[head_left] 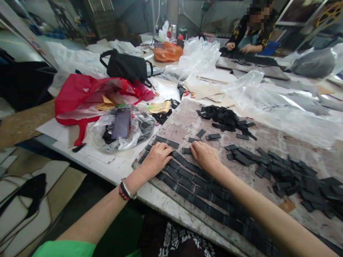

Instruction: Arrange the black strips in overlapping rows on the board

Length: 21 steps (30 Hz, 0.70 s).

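Observation:
My left hand [158,157] rests at the far left end of the board, fingers closed on a black strip piece [178,157] in the laid-out rows. Beside it my right hand [205,156] is closed, thumb and fingertips at the end of a short flat black piece [187,151]. Several rows of such black pieces [199,202] run along the board's near edge. Under them lies the stained board [184,123]. A loose heap of black pieces [292,175] is on the right, and a tangle of thin black strips [225,116] lies farther back.
Left of the board are a clear plastic bag [142,128], a red bag [77,96] and a black bag [125,66]. Large clear plastic sheeting [281,114] covers the back right. Across the table, a co-worker [252,32] handles dark material. Cut panels [24,200] lie at lower left.

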{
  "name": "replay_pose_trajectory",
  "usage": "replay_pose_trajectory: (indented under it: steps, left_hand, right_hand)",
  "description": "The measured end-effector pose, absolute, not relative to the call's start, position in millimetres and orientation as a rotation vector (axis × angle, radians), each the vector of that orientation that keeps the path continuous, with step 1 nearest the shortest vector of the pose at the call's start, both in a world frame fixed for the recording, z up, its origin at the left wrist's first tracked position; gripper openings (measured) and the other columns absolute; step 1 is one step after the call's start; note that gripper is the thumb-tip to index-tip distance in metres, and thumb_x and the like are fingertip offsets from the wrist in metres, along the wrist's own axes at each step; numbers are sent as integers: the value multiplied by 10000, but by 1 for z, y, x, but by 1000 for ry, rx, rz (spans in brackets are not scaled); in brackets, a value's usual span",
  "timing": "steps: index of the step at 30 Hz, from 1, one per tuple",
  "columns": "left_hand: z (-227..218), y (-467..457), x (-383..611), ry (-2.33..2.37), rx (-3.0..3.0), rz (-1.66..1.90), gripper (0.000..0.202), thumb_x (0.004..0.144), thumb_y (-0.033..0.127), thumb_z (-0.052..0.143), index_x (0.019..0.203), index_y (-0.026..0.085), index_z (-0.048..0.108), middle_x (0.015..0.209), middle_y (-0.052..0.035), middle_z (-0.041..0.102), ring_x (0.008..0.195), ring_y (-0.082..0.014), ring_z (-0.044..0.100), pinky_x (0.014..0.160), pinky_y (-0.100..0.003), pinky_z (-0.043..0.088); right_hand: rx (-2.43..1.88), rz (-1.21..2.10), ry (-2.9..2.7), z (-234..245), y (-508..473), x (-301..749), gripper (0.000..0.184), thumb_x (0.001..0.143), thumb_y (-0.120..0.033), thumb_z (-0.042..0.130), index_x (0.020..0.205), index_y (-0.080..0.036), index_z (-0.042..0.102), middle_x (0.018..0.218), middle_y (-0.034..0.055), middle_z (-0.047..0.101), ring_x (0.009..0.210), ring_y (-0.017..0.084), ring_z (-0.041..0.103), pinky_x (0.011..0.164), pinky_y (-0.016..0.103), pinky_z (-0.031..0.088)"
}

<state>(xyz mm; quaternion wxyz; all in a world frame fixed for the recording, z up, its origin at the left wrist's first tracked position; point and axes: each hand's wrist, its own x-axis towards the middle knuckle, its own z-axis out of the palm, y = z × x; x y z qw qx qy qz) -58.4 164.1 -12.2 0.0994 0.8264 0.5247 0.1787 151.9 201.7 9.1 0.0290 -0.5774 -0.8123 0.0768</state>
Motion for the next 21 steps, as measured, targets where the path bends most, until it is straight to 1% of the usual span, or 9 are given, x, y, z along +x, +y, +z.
replay_pose_trajectory:
  steps: [2,5,8,12,15,17,19,21]
  left_hand:
    - [-13,164,-58,1557,2459,531,164,852,177,566,994,132,632,1003,-102,571,980,-235,493,894,-400,456]
    - [-14,164,-59,1546,2479,544,142,851,163,556,973,138,625,997,-98,566,978,-236,490,884,-405,457]
    - [-14,165,-61,1530,2486,580,110,851,150,546,931,150,621,976,-88,565,967,-230,489,872,-403,463]
    - [-13,165,-64,1520,2489,597,91,849,129,536,881,154,618,961,-83,570,953,-220,493,868,-389,467]
    - [-13,165,-62,1524,2489,594,97,847,133,546,916,149,612,990,-89,582,969,-227,499,871,-396,471]
    - [-10,164,-61,1511,2496,620,124,845,139,558,957,144,611,999,-92,593,971,-233,511,870,-403,476]
    - [-2,158,-60,1479,2481,750,156,861,162,549,1004,135,607,988,-92,612,961,-227,538,872,-397,484]
    - [10,149,-62,1463,2427,939,212,898,207,506,1080,137,589,1027,-97,622,987,-216,558,892,-385,485]
  right_hand:
    - [-1579,90,-2679,11,200,155,293,953,-343,383,933,-172,621,975,121,622,934,233,552,768,308,421]
    - [-1317,169,-2753,7,201,162,238,934,-341,450,1003,-172,602,1003,114,586,936,218,534,818,315,435]
    - [-1280,243,-2728,2,205,163,197,922,-303,478,1012,-170,591,976,106,573,890,207,538,797,319,453]
    - [-1300,231,-2732,1,209,155,203,920,-307,486,1003,-155,592,972,111,569,912,216,533,798,319,456]
    - [-1329,173,-2728,3,205,151,225,926,-316,473,1000,-141,594,980,121,573,931,229,525,820,326,450]
    - [-1307,139,-2719,5,198,150,247,925,-349,472,990,-145,595,975,118,574,933,235,521,823,334,449]
    - [-1262,161,-2742,6,190,149,260,912,-383,496,980,-152,595,962,107,578,927,233,525,815,333,452]
    - [-1243,212,-2779,7,182,146,247,893,-376,534,976,-151,594,957,100,585,915,226,532,807,328,455]
